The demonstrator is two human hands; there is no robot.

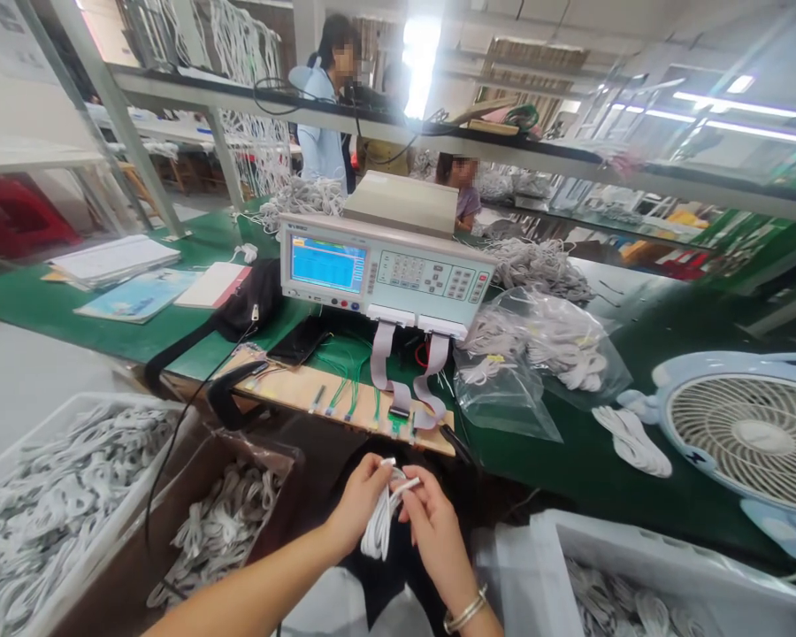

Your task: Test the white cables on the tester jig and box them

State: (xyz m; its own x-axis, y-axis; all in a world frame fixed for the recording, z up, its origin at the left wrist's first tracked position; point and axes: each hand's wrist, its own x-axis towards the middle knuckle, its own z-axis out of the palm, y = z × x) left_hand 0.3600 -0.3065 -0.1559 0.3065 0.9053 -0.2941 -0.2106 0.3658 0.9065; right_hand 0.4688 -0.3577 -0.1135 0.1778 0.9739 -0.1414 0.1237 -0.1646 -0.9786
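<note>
A coiled white cable (pixel 378 529) hangs between my two hands, in front of the bench edge. My left hand (pixel 363 495) pinches it near one white connector end. The fingers of my right hand (pixel 431 510) are closed on the other end, which points up and left. Just beyond is a wooden board (pixel 292 389) with small connectors and green wires. Two grey ribbon cables (pixel 383 354) run from the board up to a tester (pixel 388 265) with a lit blue screen.
Bins of coiled cables stand at the left (pixel 192 451), and a white bin (pixel 557 566) at the right. Bagged cables (pixel 563 345), a fan (pixel 756 433), a black bag (pixel 258 301) and papers (pixel 116 259) lie on the green bench. Two people are behind the shelf.
</note>
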